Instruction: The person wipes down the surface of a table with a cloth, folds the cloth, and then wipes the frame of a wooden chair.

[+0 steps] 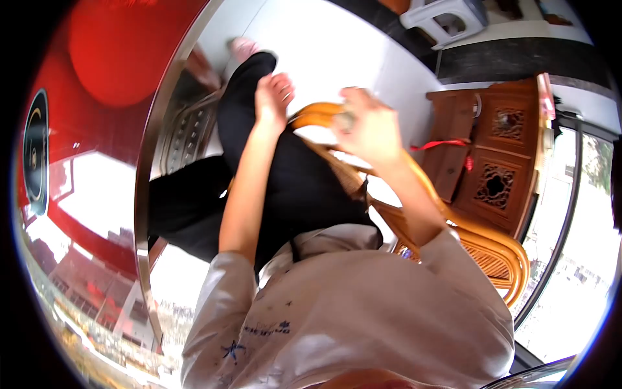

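My left hand [273, 98] hovers over my black-trousered leg [304, 188], its fingers curled in, with nothing visible in them. Across from it, my right hand [372, 126] is closed and partly smeared by motion. A small dull greenish-grey thing [346, 120] shows at its fingers, too blurred to name. Behind and below the right hand runs the curved yellow-brown arm of a rattan chair [314, 115]; whether the hand touches it I cannot tell. The two hands are apart.
On the left stands a glossy red table [110, 136] with a metal edge. A carved wooden cabinet [495, 159] with a red ribbon [444, 143] is at the right, near a glass door [583, 246]. A white plastic stool [447, 23] stands on the pale floor at the top.
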`<state>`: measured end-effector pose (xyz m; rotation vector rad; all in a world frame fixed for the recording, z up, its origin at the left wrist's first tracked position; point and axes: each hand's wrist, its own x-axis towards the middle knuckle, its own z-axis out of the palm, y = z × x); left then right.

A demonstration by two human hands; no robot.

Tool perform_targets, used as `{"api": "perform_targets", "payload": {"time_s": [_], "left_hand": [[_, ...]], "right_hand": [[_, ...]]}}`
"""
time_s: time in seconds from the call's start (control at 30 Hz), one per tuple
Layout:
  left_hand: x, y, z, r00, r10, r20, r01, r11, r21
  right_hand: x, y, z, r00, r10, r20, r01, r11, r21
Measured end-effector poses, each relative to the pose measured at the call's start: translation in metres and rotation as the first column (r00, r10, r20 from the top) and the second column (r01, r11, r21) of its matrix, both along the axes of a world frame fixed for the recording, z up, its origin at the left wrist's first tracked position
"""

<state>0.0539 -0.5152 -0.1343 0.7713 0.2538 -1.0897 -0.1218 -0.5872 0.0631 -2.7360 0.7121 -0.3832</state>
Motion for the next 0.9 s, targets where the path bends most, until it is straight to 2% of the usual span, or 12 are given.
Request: {"api": "perform_targets", "payload": {"time_s": [0.03, 0.07, 0.1, 0.13, 0.2, 0.23, 0.33, 0.4, 0.57, 0.73, 0.87, 0.9], "left_hand": [[-0.002, -0.005, 0.002, 0.999, 0.053, 0.005, -0.053, 0.987, 0.153], [-0.002, -0.005, -0.004, 1.0, 0.026, 0.018, -0.028, 0.992, 0.125], [-0.003, 0.001, -0.007, 0.999, 0.03, 0.036, -0.033, 0.995, 0.097], [-0.007, 0.005, 0.009, 0.998, 0.054, 0.043, -0.057, 0.996, 0.073], [-0.001, 0.013, 0.003, 0.997, 0.066, 0.038, -0.066, 0.998, -0.011], [0.005, 0.015, -0.005, 0.992, 0.123, -0.005, -0.122, 0.992, 0.037], [0.013, 0.027, -0.001, 0.973, 0.228, -0.032, -0.23, 0.972, -0.056], [0.031, 0.042, -0.041, 0.99, 0.144, 0.003, -0.138, 0.954, -0.267], [0.03, 0.058, -0.017, 0.982, 0.186, -0.015, -0.181, 0.933, -0.312], [0.031, 0.053, -0.019, 0.987, 0.145, -0.069, -0.16, 0.928, -0.337], [0.031, 0.041, -0.02, 0.991, 0.103, -0.08, -0.124, 0.938, -0.324], [0.031, 0.038, -0.018, 0.987, 0.16, 0.026, -0.143, 0.933, -0.329]], "right_hand": [[0.013, 0.001, 0.003, 0.986, -0.017, -0.166, 0.026, 0.999, 0.048], [0.023, -0.006, -0.009, 0.985, 0.079, -0.153, -0.074, 0.997, 0.037], [0.038, -0.002, -0.006, 0.951, 0.036, -0.306, -0.017, 0.998, 0.066], [0.053, 0.006, 0.007, 0.955, 0.094, -0.281, -0.06, 0.99, 0.125], [0.071, 0.005, -0.022, 0.903, 0.199, -0.381, -0.149, 0.976, 0.158], [0.078, 0.008, -0.031, 0.896, 0.201, -0.396, -0.158, 0.978, 0.138], [0.086, 0.02, -0.052, 0.869, 0.176, -0.463, -0.172, 0.984, 0.052], [0.077, 0.021, -0.053, 0.899, 0.172, -0.402, -0.191, 0.982, -0.007], [0.035, 0.016, -0.017, 0.962, 0.14, -0.236, -0.132, 0.99, 0.05], [-0.031, 0.012, 0.045, 0.948, -0.001, -0.318, 0.045, 0.991, 0.129], [-0.084, 0.006, 0.051, 0.941, -0.094, -0.326, 0.149, 0.978, 0.147], [-0.088, 0.007, 0.047, 0.943, -0.123, -0.31, 0.175, 0.974, 0.144]]}}
